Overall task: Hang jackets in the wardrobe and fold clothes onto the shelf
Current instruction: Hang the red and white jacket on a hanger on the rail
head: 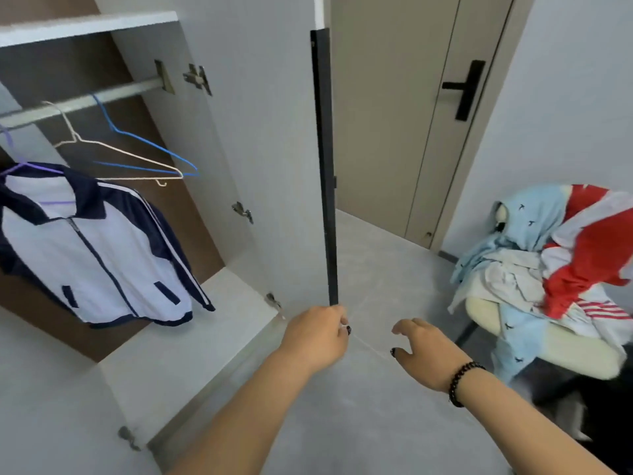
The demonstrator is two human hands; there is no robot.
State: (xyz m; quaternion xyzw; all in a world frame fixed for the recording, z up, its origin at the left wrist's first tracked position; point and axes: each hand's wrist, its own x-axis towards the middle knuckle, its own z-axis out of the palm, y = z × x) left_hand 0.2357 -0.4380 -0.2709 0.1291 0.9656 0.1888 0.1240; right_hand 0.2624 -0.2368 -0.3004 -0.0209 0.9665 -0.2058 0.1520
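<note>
Hanging at the far left of the open wardrobe (191, 207), a white and navy jacket (92, 248) sits on a purple hanger (20, 162) hooked over the rail (78, 102), its zip closed and its hem above the wardrobe floor. Just to its right on the same rail we see a white hanger (113, 149) and a blue hanger (147, 145), both bare and overlapping each other. Above the rail runs a white shelf (85, 27).

Moving right, the wardrobe door (270, 149) stands open towards us, with a dark strip handle (325, 166) running down its edge. Our left hand (315, 337) holds the bottom end of that edge, the fingers (342, 320) curled round it and the thumb tucked underneath. Our right hand (428, 351) hovers just beside it over the grey floor (376, 269), touching nothing, its fingers loosely bent and spread narrow, a dark bead bracelet (462, 382) on the wrist.

Behind stands a beige room door (411, 114) with a black lever (466, 87). At the right edge, a cream chair (561, 351) carries a heap of clothes (555, 255): a pale blue garment (527, 214) draped over the back, white ones in the middle, and a red and white jacket (596, 241) on top to the right.
</note>
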